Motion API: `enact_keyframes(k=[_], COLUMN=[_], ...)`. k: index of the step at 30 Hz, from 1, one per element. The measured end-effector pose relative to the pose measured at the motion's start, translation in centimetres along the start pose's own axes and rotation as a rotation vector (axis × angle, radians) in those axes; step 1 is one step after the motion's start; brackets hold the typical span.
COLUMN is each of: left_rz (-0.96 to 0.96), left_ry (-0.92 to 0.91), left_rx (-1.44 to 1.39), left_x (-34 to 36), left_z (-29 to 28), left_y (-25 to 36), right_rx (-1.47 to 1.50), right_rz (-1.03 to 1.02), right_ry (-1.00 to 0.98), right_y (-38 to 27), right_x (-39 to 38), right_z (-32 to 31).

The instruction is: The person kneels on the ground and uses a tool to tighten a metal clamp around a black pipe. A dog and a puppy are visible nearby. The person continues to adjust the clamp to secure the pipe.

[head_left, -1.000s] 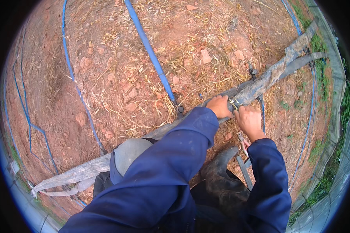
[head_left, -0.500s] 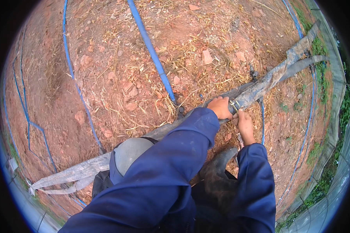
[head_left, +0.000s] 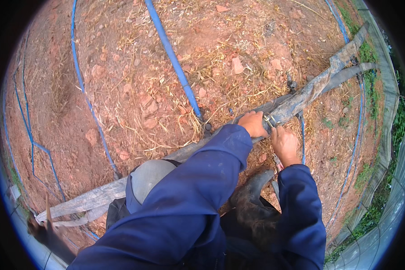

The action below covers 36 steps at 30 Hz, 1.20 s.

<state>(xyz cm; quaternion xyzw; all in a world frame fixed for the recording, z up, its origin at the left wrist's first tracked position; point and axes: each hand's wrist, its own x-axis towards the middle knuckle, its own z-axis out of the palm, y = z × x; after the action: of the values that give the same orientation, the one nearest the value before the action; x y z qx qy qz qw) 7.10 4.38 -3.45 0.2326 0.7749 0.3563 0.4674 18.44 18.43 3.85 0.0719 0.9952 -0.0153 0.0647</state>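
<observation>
Metal clamp [head_left: 270, 120] sits around the grey hose [head_left: 297, 103], between the two hands; the left hand [head_left: 253, 124] is closed over the hose just beside it; the right hand [head_left: 285, 143] has its fingertips bunched at the clamp's lower end, though whether they grasp it I cannot tell. Blue tubes [head_left: 171, 54] cross reddish, straw-strewn soil [head_left: 117, 90]; a dark, muddy boot [head_left: 256, 198] shows beside the right sleeve [head_left: 301, 207].

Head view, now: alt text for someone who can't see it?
A person's left hand grips a muddy grey hose beside a metal clamp; the right hand is at the clamp. Blue tubes run across reddish soil strewn with straw.
</observation>
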Motion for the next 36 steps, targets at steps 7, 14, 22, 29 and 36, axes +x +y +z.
enact_keyframes(k=[7,14,22,29,36], left_rz=[0.073,0.134,0.163,-0.229,-0.506], left_ry=[-0.021,-0.029,-0.009,-0.056,-0.187], left_rx=[0.035,-0.037,0.21,0.146,-1.414], left_x=[1.7,1.1,-2.0,-2.4,-4.4], left_z=[0.8,-0.3,-5.6,-6.1,1.1], left_y=[-1.3,-0.7,2.8,6.6,5.2], right_rx=[1.012,0.362,0.242,0.556,0.835], right_rz=[0.551,0.492,0.511,0.648,0.414], right_ry=[-0.583,-0.475,-0.459,-0.563,-0.424], right_y=[2.2,15.6,22.0,27.2,25.9], right_x=[0.6,-2.9,-15.6,-17.7,-6.1], right_z=[-1.9,-17.9,-11.3,-5.3,-1.7])
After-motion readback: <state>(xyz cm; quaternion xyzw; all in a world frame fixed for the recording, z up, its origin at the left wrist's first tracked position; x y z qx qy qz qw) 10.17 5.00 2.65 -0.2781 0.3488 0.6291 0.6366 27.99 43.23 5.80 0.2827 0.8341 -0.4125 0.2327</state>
